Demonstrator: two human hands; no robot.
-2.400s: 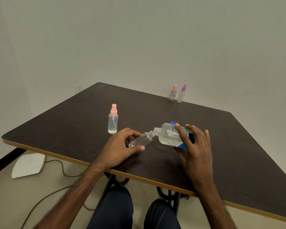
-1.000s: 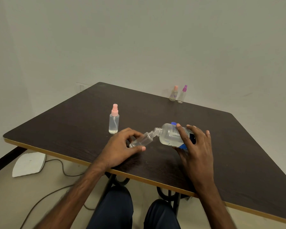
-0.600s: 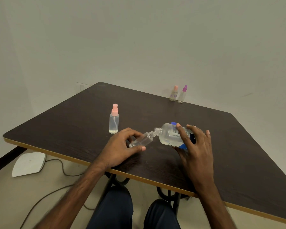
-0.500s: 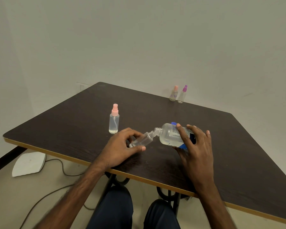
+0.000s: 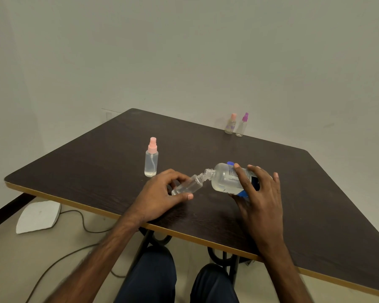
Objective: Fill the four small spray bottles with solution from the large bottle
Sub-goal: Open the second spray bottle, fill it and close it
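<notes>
The left hand (image 5: 158,197) grips the small bottle (image 5: 188,186), neck toward 2 o'clock, meeting the large bottle (image 5: 224,178) gripped by the right hand (image 5: 260,197).

Soft, even, slightly dim light is falling from overhead, tinting the wall (image 5: 184,51) greyish-green. My left hand (image 5: 160,193) is casting only a faint shadow on the dark table (image 5: 315,204). The large bottle (image 5: 222,178) is catching pale highlights. My left forearm (image 5: 92,259) is blurring toward the stretched bottom edge.

On the table (image 5: 315,215), one capped spray bottle (image 5: 151,162) stands left of the hands, two small bottles (image 5: 235,125) at the far edge.
</notes>
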